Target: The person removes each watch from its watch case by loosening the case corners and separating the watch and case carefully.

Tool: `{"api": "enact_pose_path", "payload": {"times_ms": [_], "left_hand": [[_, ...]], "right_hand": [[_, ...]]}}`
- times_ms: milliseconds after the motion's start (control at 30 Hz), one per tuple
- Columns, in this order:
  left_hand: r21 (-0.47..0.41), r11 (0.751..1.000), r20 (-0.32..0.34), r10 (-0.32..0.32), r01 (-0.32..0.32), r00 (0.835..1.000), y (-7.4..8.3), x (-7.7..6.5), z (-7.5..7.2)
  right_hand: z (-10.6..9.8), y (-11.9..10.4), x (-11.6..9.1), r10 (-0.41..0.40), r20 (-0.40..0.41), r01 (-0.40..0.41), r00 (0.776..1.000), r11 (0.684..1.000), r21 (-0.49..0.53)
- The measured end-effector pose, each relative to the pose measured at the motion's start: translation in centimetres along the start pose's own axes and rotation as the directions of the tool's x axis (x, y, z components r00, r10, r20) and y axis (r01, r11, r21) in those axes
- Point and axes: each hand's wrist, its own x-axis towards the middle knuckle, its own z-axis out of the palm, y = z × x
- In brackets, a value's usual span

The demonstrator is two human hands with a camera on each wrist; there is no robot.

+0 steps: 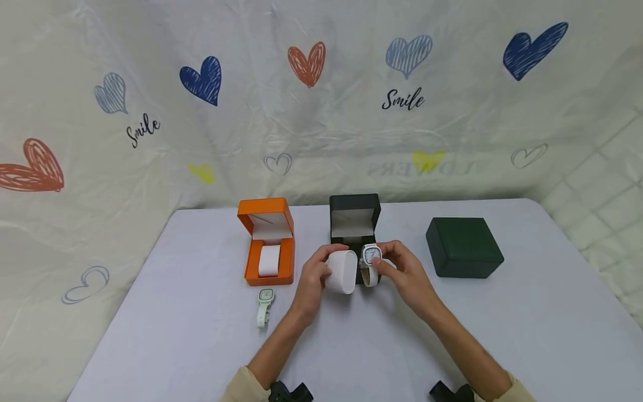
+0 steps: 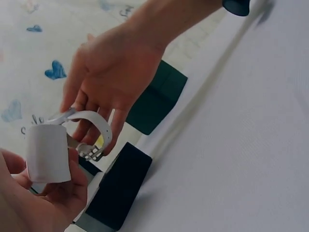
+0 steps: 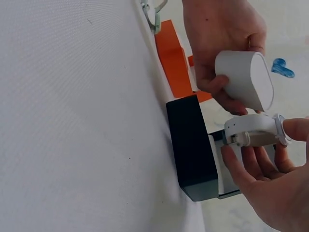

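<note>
My left hand (image 1: pixel 315 274) grips a white watch cushion (image 1: pixel 342 272) by its sides, its flat end turned toward the right. Close beside it, my right hand (image 1: pixel 404 273) pinches a white wristwatch (image 1: pixel 372 255) near its face, the strap buckled into a loop. In the right wrist view a narrow gap separates the watch strap (image 3: pixel 248 124) from the cushion (image 3: pixel 244 79). Both hands are above an open dark box (image 1: pixel 354 219) with a pale lining, whose lower part they partly hide.
An open orange box (image 1: pixel 270 223) with a white cushion (image 1: pixel 269 261) inside stands at the left. Before it lies a pale green watch (image 1: pixel 264 307). A closed dark green box (image 1: pixel 464 247) stands at the right. Behind the table (image 1: pixel 201 335) hangs a heart-printed sheet (image 1: pixel 341 123).
</note>
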Motion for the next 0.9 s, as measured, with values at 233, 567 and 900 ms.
{"api": "enact_pose_path", "payload": {"times_ms": [233,567,900], "left_hand": [[-0.103,0.992,0.025,-0.073,0.075,0.997,0.6,-0.4,0.2],[0.094,0.995,-0.040,0.031,-0.027,0.999,0.1,-1.1,1.2],[0.237,0.967,-0.054,0.111,-0.095,0.992,0.1,-2.1,2.0]], "right_hand": [[0.2,0.2,0.1,-0.012,-0.053,0.009,0.999,0.999,-0.047],[0.3,0.6,-0.1,-0.054,-0.034,0.054,0.998,0.998,-0.017],[0.6,0.8,-0.3,-0.029,-0.010,0.029,1.000,1.000,0.012]]}}
